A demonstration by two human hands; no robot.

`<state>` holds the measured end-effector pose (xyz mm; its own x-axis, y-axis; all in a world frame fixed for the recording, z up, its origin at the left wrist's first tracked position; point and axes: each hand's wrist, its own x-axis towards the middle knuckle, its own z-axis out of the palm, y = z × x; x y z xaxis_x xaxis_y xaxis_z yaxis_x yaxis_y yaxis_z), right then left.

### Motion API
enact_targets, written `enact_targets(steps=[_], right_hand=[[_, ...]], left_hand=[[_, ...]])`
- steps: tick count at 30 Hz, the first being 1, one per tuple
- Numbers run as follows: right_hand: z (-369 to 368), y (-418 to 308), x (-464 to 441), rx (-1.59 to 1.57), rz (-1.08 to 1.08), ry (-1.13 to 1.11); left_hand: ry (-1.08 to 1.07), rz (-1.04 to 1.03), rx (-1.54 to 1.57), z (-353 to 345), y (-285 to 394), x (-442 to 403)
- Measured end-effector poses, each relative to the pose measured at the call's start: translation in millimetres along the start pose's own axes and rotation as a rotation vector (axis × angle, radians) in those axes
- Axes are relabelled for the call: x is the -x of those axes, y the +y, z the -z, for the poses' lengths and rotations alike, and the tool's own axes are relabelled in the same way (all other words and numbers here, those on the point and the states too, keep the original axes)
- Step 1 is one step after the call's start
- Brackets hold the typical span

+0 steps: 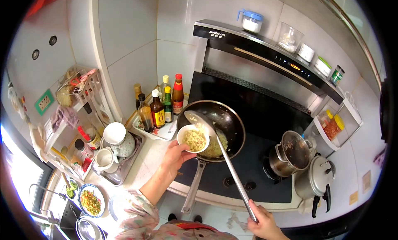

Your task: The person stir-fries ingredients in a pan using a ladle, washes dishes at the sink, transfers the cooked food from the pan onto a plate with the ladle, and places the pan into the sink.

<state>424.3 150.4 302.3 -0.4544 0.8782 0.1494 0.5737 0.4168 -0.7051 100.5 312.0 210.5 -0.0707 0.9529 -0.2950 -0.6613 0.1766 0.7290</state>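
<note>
While cupping one white bowl [180, 136] of chopped bits [195, 141] over near-left edge of one wok [233, 132] with half-curled fingers of left hand [175, 158] and clasping one metal utensil [226, 158] with tightly curled right hand [263, 224], judge bowl light, slick, breakable, best held round side and base, and count six bottles [158, 114].

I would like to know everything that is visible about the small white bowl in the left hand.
The small white bowl is round and smooth, perhaps ceramic. It holds chopped pale-yellow pieces. The left hand grips its near side, holding it over the wok's near-left edge, mouth facing the camera; its exact tilt is unclear. The metal ladle's head overlaps its far rim in view; contact is uncertain.
</note>
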Motion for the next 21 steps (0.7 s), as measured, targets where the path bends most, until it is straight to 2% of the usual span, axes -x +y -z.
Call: enact_targets(steps=[3, 6, 7, 10, 14, 17, 21], right_hand=[[0, -6, 4, -0.42, -0.354, -0.036], [-15, 17, 2, -0.677, -0.286, 0.039], [-17, 17, -4, -0.67, -0.371, 0.077], [-35, 38, -20, -0.649, -0.385, 0.125], [-53, 72, -53, -0.415, -0.45, 0.123], [-64, 98, -80, 0.029, -0.312, 0.116], [-74, 114, -109, 0.394, -0.101, 0.12]], left_hand=[[-0.027, -0.004, 0.01, 7, 3, 5], [-0.061, -0.01, 0.036, 17, 5, 12], [-0.063, -0.005, 0.044, 21, 7, 19], [-0.063, 0.003, 0.078, 37, 6, 36], [-0.091, 0.01, 0.11, 55, 1, 52], [-0.055, -0.013, 0.118, 75, 6, 78], [-0.002, -0.02, 0.104, 103, 5, 113]])
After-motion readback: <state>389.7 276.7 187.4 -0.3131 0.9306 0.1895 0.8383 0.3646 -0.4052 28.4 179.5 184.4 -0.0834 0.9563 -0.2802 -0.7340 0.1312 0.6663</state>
